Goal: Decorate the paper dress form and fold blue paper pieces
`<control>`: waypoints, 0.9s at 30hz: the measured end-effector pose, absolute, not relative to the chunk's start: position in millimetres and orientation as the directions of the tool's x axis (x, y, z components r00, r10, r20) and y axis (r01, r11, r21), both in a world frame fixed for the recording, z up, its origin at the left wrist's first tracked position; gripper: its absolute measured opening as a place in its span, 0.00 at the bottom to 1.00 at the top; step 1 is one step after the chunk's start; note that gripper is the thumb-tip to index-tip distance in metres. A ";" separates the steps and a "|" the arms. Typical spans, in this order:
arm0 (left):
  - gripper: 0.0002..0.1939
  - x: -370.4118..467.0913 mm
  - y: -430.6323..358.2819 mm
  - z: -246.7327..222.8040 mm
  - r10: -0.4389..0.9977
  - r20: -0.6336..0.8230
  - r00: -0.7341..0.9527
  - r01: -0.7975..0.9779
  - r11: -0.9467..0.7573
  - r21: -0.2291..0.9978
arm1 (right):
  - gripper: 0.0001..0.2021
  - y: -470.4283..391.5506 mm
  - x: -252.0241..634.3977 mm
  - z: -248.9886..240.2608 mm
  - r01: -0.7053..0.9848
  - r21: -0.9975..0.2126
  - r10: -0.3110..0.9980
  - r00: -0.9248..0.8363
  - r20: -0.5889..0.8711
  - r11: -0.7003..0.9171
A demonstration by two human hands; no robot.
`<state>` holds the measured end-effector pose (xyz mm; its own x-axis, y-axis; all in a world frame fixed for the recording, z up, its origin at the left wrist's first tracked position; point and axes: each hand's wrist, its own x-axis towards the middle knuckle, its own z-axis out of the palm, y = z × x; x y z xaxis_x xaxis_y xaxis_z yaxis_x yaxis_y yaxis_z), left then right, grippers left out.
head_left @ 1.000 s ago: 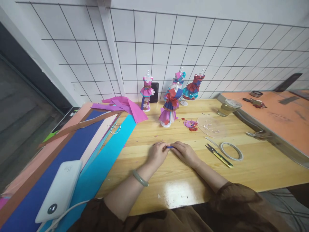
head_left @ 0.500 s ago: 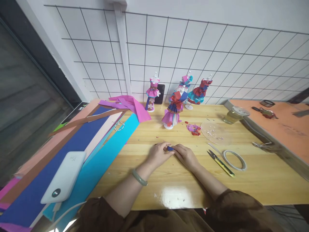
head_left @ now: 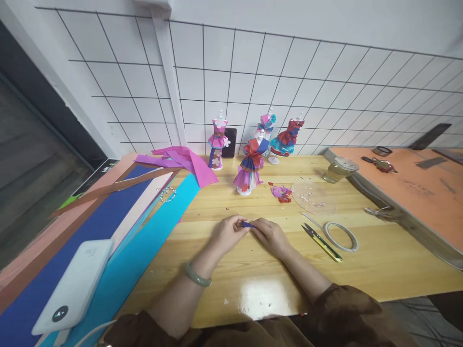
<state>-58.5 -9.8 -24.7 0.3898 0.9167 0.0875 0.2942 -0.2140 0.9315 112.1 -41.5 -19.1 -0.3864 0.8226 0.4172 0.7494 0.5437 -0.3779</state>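
A small blue strip of crepe paper (head_left: 247, 224) is pinched between my two hands, just above the wooden table. My left hand (head_left: 231, 234), with a pale green bangle on its wrist, has thumb and fingers closed on the strip's left part. At its right end the fingertips of my right hand (head_left: 270, 235) are pressed together on it. Beyond my hands stands a small dress form (head_left: 250, 166) in red, blue and pink paper. To the right lie yellow thread snips (head_left: 321, 243) and a roll of white tape (head_left: 341, 236).
Coloured paper sheets (head_left: 144, 255) cover the left side, with a white power bank (head_left: 74, 284) and a beaded bracelet (head_left: 168, 194) on them. More dressed forms (head_left: 217, 144) stand by the tiled wall. Paper scraps (head_left: 281, 193), a clear bead dish (head_left: 313, 200) and a cup (head_left: 340, 169) sit at right.
The view has shifted a little, so things sit further left. More of the blue strip shows between my fingertips; both hands keep their pinch.
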 end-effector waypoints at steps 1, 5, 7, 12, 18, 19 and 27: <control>0.17 -59.0 -9.2 -25.1 0.912 0.100 0.399 0.280 -0.224 0.934 | 0.10 -41.3 112.7 -19.7 0.749 -0.377 0.822 -0.389 0.416 0.545; 0.12 -60.6 -7.0 -26.5 0.878 0.149 0.456 0.275 -0.298 0.914 | 0.10 -41.0 113.7 -20.4 0.744 -0.376 0.819 -0.401 0.410 0.552; 0.09 -61.2 -6.6 -26.3 0.872 0.154 0.464 0.294 -0.316 0.902 | 0.10 -41.1 113.5 -19.9 0.746 -0.377 0.821 -0.398 0.409 0.549; 0.12 -62.6 -6.9 -23.1 0.868 0.140 0.476 0.360 -0.337 0.870 | 0.10 -40.8 112.2 -19.1 0.745 -0.384 0.824 -0.392 0.409 0.545; 0.08 -63.6 -6.2 -20.7 0.868 0.147 0.475 0.402 -0.363 0.841 | 0.10 -40.5 110.6 -19.0 0.749 -0.413 0.844 -0.369 0.390 0.519; 0.08 -63.5 -6.1 -20.7 0.868 0.149 0.473 0.400 -0.363 0.842 | 0.11 -40.7 110.3 -18.7 0.751 -0.421 0.850 -0.360 0.384 0.508; 0.09 -62.2 -6.3 -23.2 0.881 0.138 0.453 0.403 -0.340 0.850 | 0.10 -41.2 111.2 -15.1 0.713 -0.496 0.864 -0.340 0.373 0.495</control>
